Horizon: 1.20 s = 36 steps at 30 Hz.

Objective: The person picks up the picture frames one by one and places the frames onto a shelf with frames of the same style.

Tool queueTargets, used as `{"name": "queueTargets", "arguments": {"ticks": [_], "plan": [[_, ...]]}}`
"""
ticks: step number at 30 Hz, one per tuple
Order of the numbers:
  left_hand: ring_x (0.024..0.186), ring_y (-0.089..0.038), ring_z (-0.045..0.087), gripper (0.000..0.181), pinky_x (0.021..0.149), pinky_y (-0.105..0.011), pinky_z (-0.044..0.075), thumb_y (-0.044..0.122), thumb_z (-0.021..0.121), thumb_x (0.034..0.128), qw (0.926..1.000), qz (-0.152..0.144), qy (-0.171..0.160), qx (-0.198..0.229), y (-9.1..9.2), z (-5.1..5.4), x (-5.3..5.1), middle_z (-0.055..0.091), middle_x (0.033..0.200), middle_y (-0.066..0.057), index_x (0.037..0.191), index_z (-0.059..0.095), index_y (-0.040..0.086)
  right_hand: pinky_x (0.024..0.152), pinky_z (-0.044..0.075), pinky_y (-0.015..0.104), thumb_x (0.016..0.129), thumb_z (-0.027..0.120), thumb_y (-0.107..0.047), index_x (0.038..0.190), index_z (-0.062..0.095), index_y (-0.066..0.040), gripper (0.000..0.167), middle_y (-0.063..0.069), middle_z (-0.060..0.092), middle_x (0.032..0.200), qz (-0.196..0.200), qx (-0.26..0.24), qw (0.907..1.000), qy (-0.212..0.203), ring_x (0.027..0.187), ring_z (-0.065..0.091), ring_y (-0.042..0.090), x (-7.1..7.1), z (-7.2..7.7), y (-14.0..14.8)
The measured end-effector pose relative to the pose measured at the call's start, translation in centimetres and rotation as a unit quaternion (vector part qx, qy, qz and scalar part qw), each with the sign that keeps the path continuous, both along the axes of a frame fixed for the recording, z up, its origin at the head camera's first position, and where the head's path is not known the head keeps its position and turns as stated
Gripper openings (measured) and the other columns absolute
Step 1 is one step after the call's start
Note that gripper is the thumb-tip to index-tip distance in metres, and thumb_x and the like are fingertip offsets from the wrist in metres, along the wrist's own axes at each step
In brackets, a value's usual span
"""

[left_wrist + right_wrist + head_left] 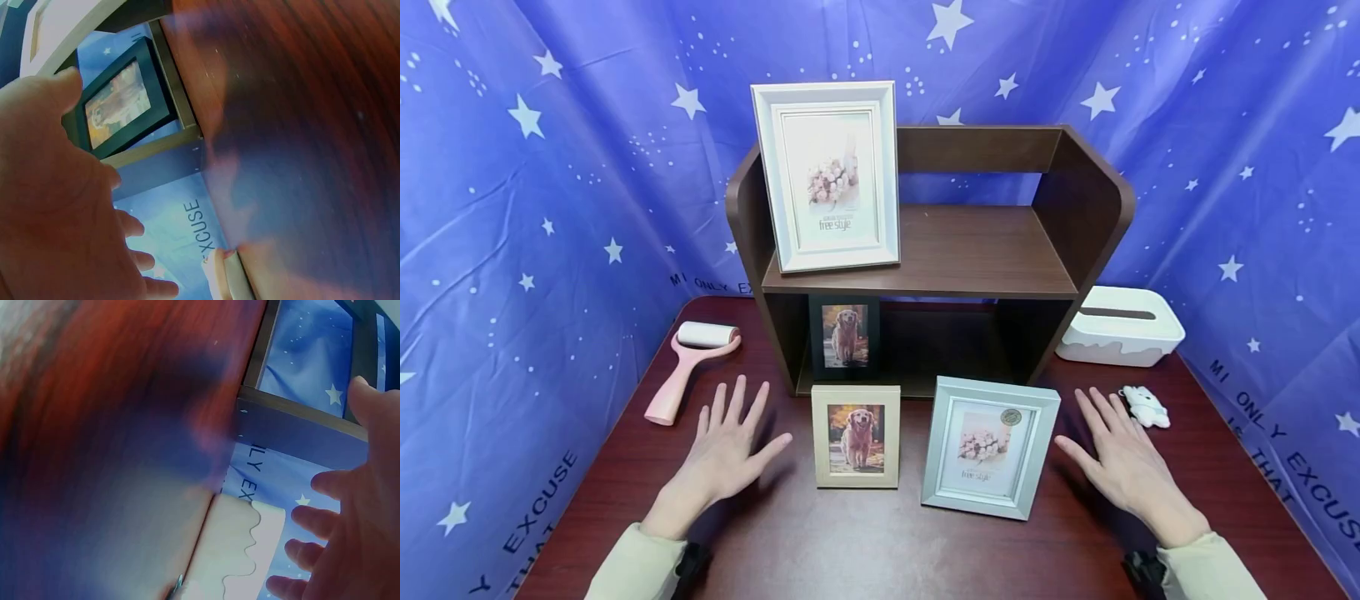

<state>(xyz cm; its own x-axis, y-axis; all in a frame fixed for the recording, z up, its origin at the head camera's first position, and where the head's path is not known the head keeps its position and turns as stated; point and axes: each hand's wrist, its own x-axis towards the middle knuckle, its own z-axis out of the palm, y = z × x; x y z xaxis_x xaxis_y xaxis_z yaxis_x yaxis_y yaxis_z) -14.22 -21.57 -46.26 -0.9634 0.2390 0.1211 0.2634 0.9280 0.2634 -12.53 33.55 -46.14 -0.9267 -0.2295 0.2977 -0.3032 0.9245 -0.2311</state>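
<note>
A: Where do we begin?
B: With a left hand (726, 454) and a right hand (1120, 462), well apart over the left and right parts of the worktop (820, 542). Fingers are spread; neither hand holds anything. We cannot tell whether the palms touch the surface.

A: Which step would we call this?
B: A pause, in our judgement; we cannot say whether it is a start or a finish. Taking anything up would call for a hand to reach across and curl its fingers round an edge.

A: What is nearest?
B: Between the hands, around the worktop's middle, we find a cream frame (856, 437) and, nearer the right hand, a slightly turned pale blue frame (990, 450). A pink lint roller (681, 377) lies by the left edge; a white plush toy (1146, 407) lies by the right edge, just beside the right fingertips.

A: And beyond?
B: A brown shelf (985, 250) stands toward the far edge: a white frame (826, 179) at the left of its upper level, a black frame (844, 337) at the left below. A tissue box (1123, 337) sits near the far right corner.

A: Our count?
B: Four frames, two picturing a dog and two flowers; one shelf, one roller, one toy, one box.
</note>
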Motion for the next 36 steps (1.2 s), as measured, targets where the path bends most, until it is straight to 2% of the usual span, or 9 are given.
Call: {"name": "queueTargets", "arguments": {"ticks": [3,7,15,17,20,23,27,30,36], "plan": [[0.138,-0.047,0.0,0.084,0.102,-0.067,0.01,0.066,0.041,0.0906,1.0,0.001,0.003,0.007,0.0,0.0,-0.2,0.008,0.155,-0.023,0.152,0.022,0.012,0.11,0.01,0.051,0.086,0.068,-0.045,0.145,0.034,0.001,0.082,0.031,0.033,0.142,0.009,-0.022,0.9996,0.014,0.135,0.018,0.047,-0.1,0.1,-0.1],[0.137,-0.049,0.006,0.082,0.102,-0.067,0.014,0.063,0.041,0.0929,0.9996,0.001,0.003,0.028,0.1,0.1,-0.6,0.011,0.154,-0.026,0.152,0.022,0.01,0.105,0.023,0.053,0.081,0.076,-0.036,0.139,0.043,0.0,0.077,0.028,0.039,0.138,0.011,-0.064,0.9971,0.038,0.129,0.032,0.045,-0.1,0.5,-0.3],[0.135,-0.041,0.025,0.08,0.105,-0.056,0.025,0.053,0.05,0.0943,0.9908,-0.01,0.049,0.126,0.6,0.9,-1.9,0.023,0.15,-0.025,0.15,0.024,0.003,0.087,0.037,0.055,0.085,0.073,-0.022,0.13,0.054,-0.002,0.052,0.021,0.055,0.124,0.006,-0.13,0.9903,0.049,0.113,0.05,0.041,0.2,1.7,-0.9],[0.133,-0.039,0.031,0.078,0.103,-0.055,0.029,0.05,0.054,0.0936,0.9858,-0.013,0.068,0.153,0.8,1.3,-2.2,0.029,0.148,-0.024,0.149,0.027,0.001,0.088,0.038,0.049,0.087,0.072,-0.023,0.129,0.056,-0.004,0.049,0.02,0.057,0.123,-0.001,-0.138,0.9896,0.039,0.112,0.052,0.039,0.4,1.9,-1.0],[0.131,-0.037,0.036,0.076,0.101,-0.054,0.032,0.045,0.059,0.0926,0.9788,-0.014,0.092,0.183,1.1,2.0,-2.6,0.036,0.145,-0.022,0.146,0.032,-0.001,0.09,0.037,0.029,0.088,0.071,-0.024,0.127,0.059,-0.007,0.044,0.015,0.06,0.121,-0.01,-0.15,0.9881,0.032,0.111,0.054,0.032,0.7,2.1,-1.1],[0.129,-0.035,0.039,0.071,0.1,-0.052,0.033,0.041,0.06,0.0929,0.9723,-0.003,0.105,0.208,1.3,2.4,-3.1,0.041,0.143,-0.021,0.144,0.037,-0.002,0.086,0.03,0.011,0.089,0.07,-0.023,0.125,0.061,-0.009,0.039,0.011,0.063,0.119,-0.012,-0.165,0.9856,0.034,0.113,0.052,0.012,1.0,2.2,-1.2],[0.125,-0.032,0.045,0.063,0.099,-0.049,0.036,0.037,0.061,0.0932,0.963,0.019,0.118,0.241,1.6,3.1,-3.6,0.047,0.139,-0.017,0.14,0.044,-0.001,0.084,0.028,0.008,0.092,0.065,-0.022,0.124,0.062,-0.011,0.034,0.009,0.064,0.118,-0.008,-0.19,0.9816,0.017,0.111,0.044,-0.008,1.1,2.4,-1.3],[0.124,-0.032,0.046,0.061,0.098,-0.048,0.037,0.037,0.062,0.0929,0.9575,0.036,0.118,0.26,1.9,3.6,-4.0,0.049,0.137,-0.015,0.138,0.047,-0.001,0.082,0.031,0.009,0.096,0.059,-0.022,0.126,0.061,-0.011,0.032,0.01,0.066,0.113,-0.006,-0.211,0.9774,-0.013,0.106,0.05,-0.006,1.2,2.3,-1.4],[0.121,-0.034,0.049,0.062,0.095,-0.048,0.04,0.039,0.064,0.0908,0.9501,0.063,0.114,0.284,2.5,3.8,-4.7,0.051,0.134,-0.016,0.137,0.05,0.001,0.075,0.049,0.018,0.101,0.048,-0.012,0.128,0.057,-0.003,0.03,0.014,0.067,0.108,0.027,-0.281,0.9576,-0.059,0.094,0.064,0.01,1.5,2.1,-1.8]]}}
